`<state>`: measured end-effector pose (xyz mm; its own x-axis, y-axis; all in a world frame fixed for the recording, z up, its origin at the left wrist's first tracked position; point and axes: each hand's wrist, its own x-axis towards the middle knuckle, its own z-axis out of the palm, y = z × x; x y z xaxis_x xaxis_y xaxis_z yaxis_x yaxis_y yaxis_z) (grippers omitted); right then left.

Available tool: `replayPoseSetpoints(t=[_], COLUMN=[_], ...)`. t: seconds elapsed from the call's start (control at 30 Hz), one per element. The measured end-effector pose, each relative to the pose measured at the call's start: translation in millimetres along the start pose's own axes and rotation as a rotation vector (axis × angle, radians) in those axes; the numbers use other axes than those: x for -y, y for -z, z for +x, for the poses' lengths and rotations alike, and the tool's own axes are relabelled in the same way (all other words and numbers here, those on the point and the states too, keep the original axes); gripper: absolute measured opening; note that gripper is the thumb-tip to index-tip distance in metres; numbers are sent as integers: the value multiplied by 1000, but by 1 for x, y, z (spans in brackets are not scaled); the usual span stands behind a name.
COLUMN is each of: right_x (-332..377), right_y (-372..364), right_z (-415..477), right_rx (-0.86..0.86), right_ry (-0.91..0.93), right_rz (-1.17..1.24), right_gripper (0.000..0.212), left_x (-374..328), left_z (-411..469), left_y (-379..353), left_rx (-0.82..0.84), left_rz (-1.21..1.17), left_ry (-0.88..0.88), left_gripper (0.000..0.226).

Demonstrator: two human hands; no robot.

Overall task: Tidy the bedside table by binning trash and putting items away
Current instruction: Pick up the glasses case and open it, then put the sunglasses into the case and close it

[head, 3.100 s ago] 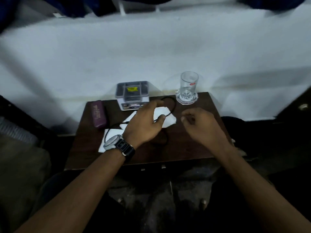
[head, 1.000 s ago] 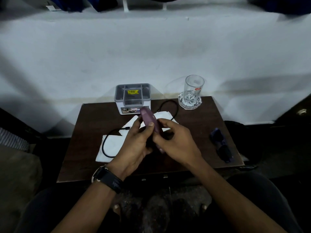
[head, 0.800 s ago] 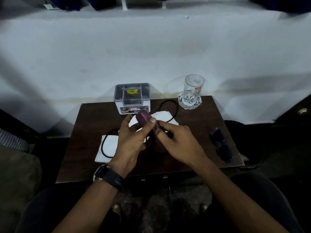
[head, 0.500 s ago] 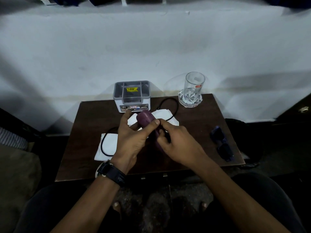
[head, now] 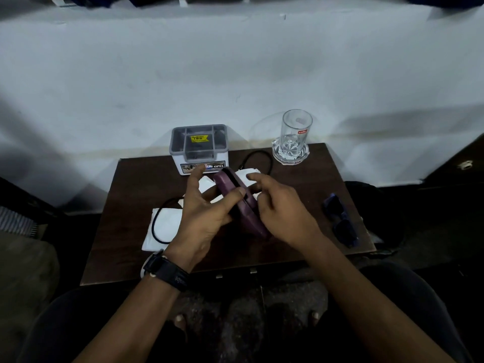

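A purple glasses case (head: 237,199) is held above the middle of the dark wooden bedside table (head: 296,195), its lid parted a little. My left hand (head: 207,213) grips the case from the left, thumb across its top. My right hand (head: 281,208) holds its near end from the right, with the index finger lifted. Dark blue sunglasses (head: 340,221) lie near the table's right edge. Under my hands, white tissues (head: 166,226) are spread on the table, and a black cable (head: 258,159) loops over them.
A grey-and-white compartment organiser (head: 199,148) stands at the back centre of the table against the white wall. A clear glass (head: 294,132) on a glass coaster (head: 289,154) is at the back right. My knees sit below the table's front edge.
The case left the table's left side and came into both hands. The sunglasses now lie at the right edge. In the last second the case tilted and its lid opened slightly.
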<state>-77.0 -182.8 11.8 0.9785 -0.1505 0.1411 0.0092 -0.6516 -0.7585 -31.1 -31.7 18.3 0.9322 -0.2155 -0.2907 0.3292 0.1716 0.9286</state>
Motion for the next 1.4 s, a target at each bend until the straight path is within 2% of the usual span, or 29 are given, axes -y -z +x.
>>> replayPoseSetpoints(t=[0.1,0.17,0.23,0.33,0.4,0.47,0.53,0.6,0.73,0.8,0.9,1.0,1.17,1.2,1.3,1.33,1.4], right_x=[0,2,0,-5,-6,-5,-5,-7,-12,-14,-17,-23,-20,-23,-33,-36,-45], right_y=[2,0,-1,-2,-3,-3,-3,-3,2,5,10,12,21,24,37,42,49], right_z=[0,-1,-1,3,4,3,2,3,11,15,17,16,14,13,5,2,-2], right_rx=[4,30,8,-95,-111,-33,43,17,-210,-278,-238,-180,-119,-134,-171,-144,-48], right_ry=[-80,-131,-138,-107,-91,-97,-79,-76,-109,-118,-142,-143,-255,-289,-456,-555,-754], right_rz=[213,345,359,254,272,334,326,319,290,347,381,267,180,68,-571,-684,-676], right_gripper=[34,41,44,34,38,52,57,48,16,16,25,20,31,35,61,72,82], left_x=[-3,-4,-3,-3,-3,-3,-4,-4,-7,-9,-12,-17,-13,-10,-7,-6,-6], left_z=[1,3,7,9,8,9,11,11,11,11,14,16,20,21,24,25,26], left_y=[2,3,4,5,5,5,6,7,6,7,14,21,31,32,33,34,33], left_rx=[16,26,20,-6,-3,-16,-39,-29,-24,13,37,89,145,127,65,49,23], left_rz=[-119,-219,-309,-383,-380,-360,-341,-333,-350,-309,-143,33,81,88,89,78,29], left_ry=[16,32,46,70,70,56,41,51,108,129,108,77,130,125,107,102,103], left_gripper=[65,57,57,62,62,59,56,57,68,70,80,81,77,77,71,67,59])
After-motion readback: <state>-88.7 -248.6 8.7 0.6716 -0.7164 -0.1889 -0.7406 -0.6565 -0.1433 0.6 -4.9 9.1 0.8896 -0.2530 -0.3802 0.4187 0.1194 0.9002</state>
